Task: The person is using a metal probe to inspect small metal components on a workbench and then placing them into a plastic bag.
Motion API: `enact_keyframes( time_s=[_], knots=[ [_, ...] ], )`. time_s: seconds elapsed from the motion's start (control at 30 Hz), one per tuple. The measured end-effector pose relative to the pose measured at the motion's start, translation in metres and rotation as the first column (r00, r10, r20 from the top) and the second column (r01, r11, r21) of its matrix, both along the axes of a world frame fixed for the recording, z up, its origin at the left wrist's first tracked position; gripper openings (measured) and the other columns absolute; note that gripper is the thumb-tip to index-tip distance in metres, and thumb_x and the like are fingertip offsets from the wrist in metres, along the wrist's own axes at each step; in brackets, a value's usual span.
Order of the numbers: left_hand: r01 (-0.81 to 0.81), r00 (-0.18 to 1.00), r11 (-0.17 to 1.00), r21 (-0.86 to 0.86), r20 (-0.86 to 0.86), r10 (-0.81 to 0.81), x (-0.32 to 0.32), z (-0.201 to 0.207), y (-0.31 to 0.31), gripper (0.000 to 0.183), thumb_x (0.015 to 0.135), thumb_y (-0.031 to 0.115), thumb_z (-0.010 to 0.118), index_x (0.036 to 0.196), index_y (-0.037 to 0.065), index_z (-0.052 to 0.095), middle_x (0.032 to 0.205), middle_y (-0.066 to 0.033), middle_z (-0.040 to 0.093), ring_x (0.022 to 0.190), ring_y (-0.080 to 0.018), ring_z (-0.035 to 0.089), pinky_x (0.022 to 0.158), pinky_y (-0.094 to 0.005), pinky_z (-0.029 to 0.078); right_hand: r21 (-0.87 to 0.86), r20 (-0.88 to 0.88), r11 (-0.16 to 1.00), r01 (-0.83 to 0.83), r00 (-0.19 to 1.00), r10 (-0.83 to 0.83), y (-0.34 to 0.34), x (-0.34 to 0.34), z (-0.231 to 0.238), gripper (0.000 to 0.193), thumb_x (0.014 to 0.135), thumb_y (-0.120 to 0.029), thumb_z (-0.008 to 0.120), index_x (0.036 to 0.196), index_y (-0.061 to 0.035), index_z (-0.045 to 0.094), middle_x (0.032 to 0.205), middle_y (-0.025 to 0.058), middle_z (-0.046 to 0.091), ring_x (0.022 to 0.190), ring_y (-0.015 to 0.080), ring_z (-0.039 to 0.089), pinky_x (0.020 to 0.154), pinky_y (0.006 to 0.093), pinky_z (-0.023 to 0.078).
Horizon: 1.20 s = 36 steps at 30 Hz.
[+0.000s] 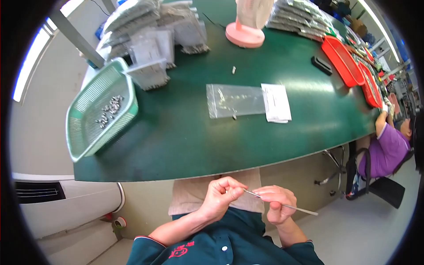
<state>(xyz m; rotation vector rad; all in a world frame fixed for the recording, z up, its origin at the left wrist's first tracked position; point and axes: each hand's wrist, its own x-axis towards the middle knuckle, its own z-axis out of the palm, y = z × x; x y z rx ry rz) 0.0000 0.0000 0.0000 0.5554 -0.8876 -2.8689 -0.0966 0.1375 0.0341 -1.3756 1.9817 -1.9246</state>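
Observation:
Over my lap, in front of the table edge, my right hand (278, 201) grips a thin pale rod (304, 211) between thumb and fingers. Its darker, narrower end slants up to the left, reaching the fingertips of my left hand (221, 196). Those fingers are closed in a pinch, and whatever small piece they hold is hidden. Beyond, on the green table (185, 150), lies a clear zip bag (236, 100) with its right end against folded white paper (277, 104). One small metal part (234, 117) sits at the bag's near edge; another small piece (233, 70) lies farther back.
A green mesh basket (77, 128) with several small metal parts stands at the left. Filled bags (132, 26) are piled behind it. A pink fan (245, 35) stands at the back. Red trays (342, 62) and a seated person in purple (386, 148) are at the right.

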Motion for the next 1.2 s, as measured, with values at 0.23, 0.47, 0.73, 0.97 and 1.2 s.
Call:
enact_keyframes(
  time_s=[0.23,0.47,0.73,0.97,1.2],
  knots=[
    [0.021,0.997,0.997,0.080,-0.076,-0.014,-0.004,0.016,-0.036,0.007,0.083,0.009,0.065,0.085,0.003,0.061,0.073,0.0010,0.058,0.060,-0.0031,0.041,0.056,-0.0201,0.033,-0.095,-0.346,0.994,-0.049,0.938,0.013,-0.038,-0.009,0.000,0.024,0.093,-0.022,0.048,0.088,-0.0007,0.058,0.078,0.0151,0.065,0.072,0.0302,0.066,0.063,0.0351,0.055],
    [-0.007,0.988,0.999,-0.045,-0.157,0.000,0.001,0.025,-0.051,0.006,0.084,0.007,0.063,0.085,0.002,0.062,0.071,0.0041,0.054,0.061,-0.0013,0.037,0.055,-0.0182,0.029,-0.215,-0.059,0.959,-0.184,0.983,0.175,-0.054,-0.018,0.018,0.025,0.092,-0.022,0.049,0.085,0.0005,0.057,0.077,0.0168,0.065,0.069,0.0308,0.067,0.063,0.0354,0.055],
    [-0.125,0.992,0.867,-0.483,-0.047,0.116,0.003,0.045,-0.063,0.009,0.084,0.009,0.063,0.083,0.000,0.063,0.061,0.0086,0.045,0.057,0.0010,0.034,0.050,-0.0170,0.028,-0.125,-0.223,0.974,-0.189,0.962,0.158,-0.064,-0.017,0.023,0.026,0.092,-0.023,0.050,0.087,0.0004,0.058,0.079,0.0163,0.065,0.073,0.0297,0.066,0.063,0.0359,0.056],
    [0.152,0.975,0.941,0.302,-0.203,-0.093,0.001,0.029,-0.066,0.010,0.087,0.012,0.059,0.086,0.002,0.059,0.061,0.0075,0.044,0.054,-0.0017,0.033,0.049,-0.0201,0.026,-0.107,-0.365,0.977,-0.185,0.921,0.134,-0.071,-0.018,0.015,0.031,0.094,-0.028,0.045,0.083,-0.0002,0.055,0.073,0.0161,0.063,0.066,0.0299,0.066,0.056,0.0343,0.054],
    [0.060,0.994,0.996,0.072,-0.101,-0.052,0.005,0.032,-0.063,0.012,0.087,0.014,0.061,0.086,0.002,0.060,0.061,0.0066,0.043,0.054,-0.0026,0.032,0.048,-0.0199,0.024,-0.104,-0.183,0.972,-0.210,0.965,0.189,-0.070,-0.020,0.020,0.033,0.094,-0.029,0.043,0.082,0.0000,0.054,0.067,0.0161,0.062,0.061,0.0296,0.065,0.055,0.0352,0.054]
  ],
)
